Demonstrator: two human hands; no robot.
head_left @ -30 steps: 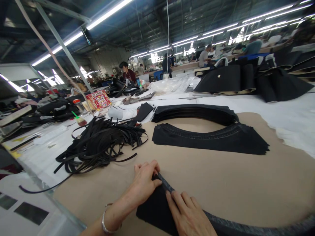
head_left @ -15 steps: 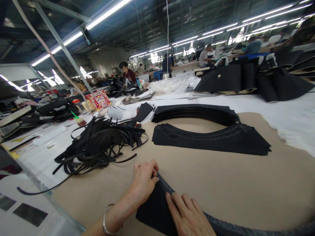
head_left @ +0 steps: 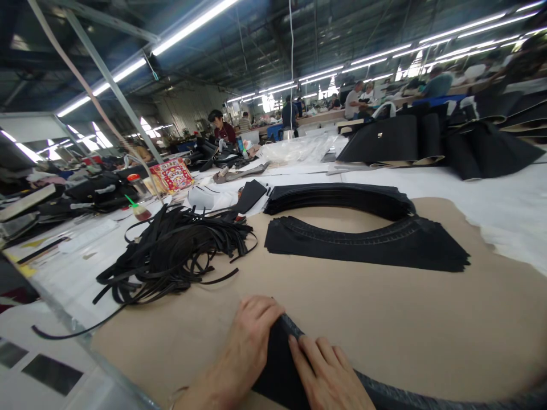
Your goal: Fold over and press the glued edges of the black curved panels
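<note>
A black fabric piece [head_left: 281, 364] with a curved, greyish edge strip lies in front of me at the bottom of the view. My left hand [head_left: 253, 336] has its fingers closed over the upper end of that edge; the fingertips are partly hidden. Flat on the same piece, just to the right, rests my right hand [head_left: 327, 370] with its fingers stretched out along the curved edge. The strip [head_left: 410, 397] runs on past my right hand toward the lower right corner.
A tangled heap of black strips [head_left: 171, 250] lies to the left. Farther back are two stacks of curved black pieces, a nearer stack [head_left: 363, 250] and a farther stack [head_left: 337, 193]. Beige sheeting [head_left: 427, 319] covers the table here. Black bag panels [head_left: 393, 139] stand behind on the right.
My left hand has shifted slightly toward me, and its fingers have gone from a raised pinch at the edge's end to lying folded over it. My right hand has stayed in place.
</note>
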